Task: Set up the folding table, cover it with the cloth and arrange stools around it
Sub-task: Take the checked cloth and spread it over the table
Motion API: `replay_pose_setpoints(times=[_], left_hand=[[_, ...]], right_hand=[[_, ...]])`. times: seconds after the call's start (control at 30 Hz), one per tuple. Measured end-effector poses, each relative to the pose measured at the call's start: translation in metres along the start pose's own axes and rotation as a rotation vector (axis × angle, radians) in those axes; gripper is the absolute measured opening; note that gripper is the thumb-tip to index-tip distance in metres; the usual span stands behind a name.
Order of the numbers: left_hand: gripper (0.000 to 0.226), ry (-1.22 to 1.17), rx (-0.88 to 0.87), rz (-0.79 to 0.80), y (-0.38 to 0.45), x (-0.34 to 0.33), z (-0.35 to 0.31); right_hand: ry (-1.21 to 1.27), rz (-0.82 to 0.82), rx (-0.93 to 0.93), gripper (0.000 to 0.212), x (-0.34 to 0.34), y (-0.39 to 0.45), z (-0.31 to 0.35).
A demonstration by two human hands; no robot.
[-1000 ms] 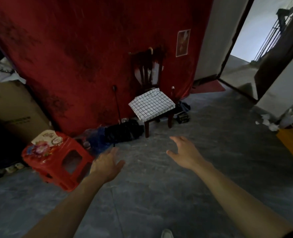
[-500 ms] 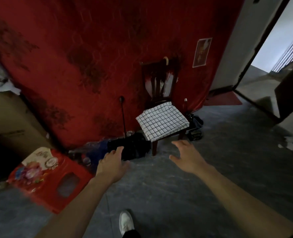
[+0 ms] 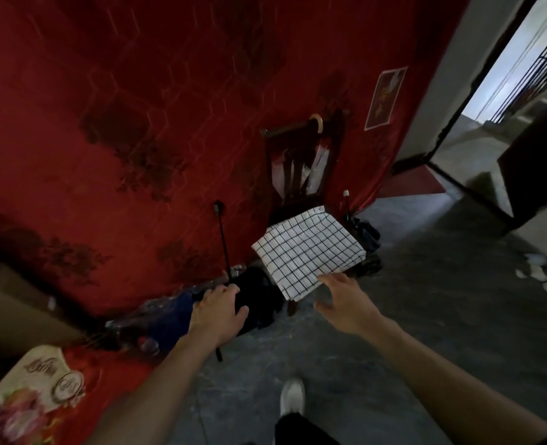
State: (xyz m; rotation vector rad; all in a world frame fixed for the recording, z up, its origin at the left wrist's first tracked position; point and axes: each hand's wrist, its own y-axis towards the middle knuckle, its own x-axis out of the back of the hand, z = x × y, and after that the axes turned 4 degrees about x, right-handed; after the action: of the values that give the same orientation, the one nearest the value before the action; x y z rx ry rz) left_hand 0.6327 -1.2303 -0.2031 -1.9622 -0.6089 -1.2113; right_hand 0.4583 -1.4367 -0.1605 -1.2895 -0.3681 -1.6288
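Two bare hands reach out ahead of me. My right hand [image 3: 346, 303] has its fingers spread wide, the tips just short of the near corner of the checked cloth [image 3: 309, 253], which lies folded on the dark wooden chair [image 3: 301, 175] against the red wall (dim, so contact is hard to judge). My left hand [image 3: 219, 311] hangs relaxed, holding nothing, over a black bag [image 3: 259, 293]. A red stool [image 3: 41, 399] sits below-left of those fingers.
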Motion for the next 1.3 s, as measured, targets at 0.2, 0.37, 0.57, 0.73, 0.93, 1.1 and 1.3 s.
replay_pose_setpoints(times=[0.2,0.37,0.57,0.73,0.93,1.1,1.3], left_hand=[[0.051,0.09,0.023,0.078,0.083,0.005,0.007],[0.049,0.127,-0.002,0.13,0.15,0.02,0.005],[0.046,0.117,-0.068,0.183,0.241,0.012,0.006],[0.051,0.17,-0.143,0.275,0.31,-0.035,0.018],[0.064,0.297,-0.412,0.281,0.401,-0.111,0.041],[0.081,0.336,-0.583,0.256,0.454,-0.181,0.046],[0.102,0.497,-0.765,0.081,0.508,-0.26,0.047]], right_hand=[[0.066,-0.009,0.036,0.066,0.003,0.116,-0.006],[0.097,0.055,-0.016,0.065,0.001,0.187,-0.021],[0.112,0.106,-0.122,0.065,-0.018,0.245,-0.041],[0.121,0.119,-0.242,0.066,-0.067,0.283,-0.057],[0.129,0.036,-0.322,0.068,-0.155,0.337,-0.071],[0.09,0.002,-0.344,0.074,-0.231,0.378,-0.086],[-0.033,-0.032,-0.435,0.107,-0.312,0.421,-0.109]])
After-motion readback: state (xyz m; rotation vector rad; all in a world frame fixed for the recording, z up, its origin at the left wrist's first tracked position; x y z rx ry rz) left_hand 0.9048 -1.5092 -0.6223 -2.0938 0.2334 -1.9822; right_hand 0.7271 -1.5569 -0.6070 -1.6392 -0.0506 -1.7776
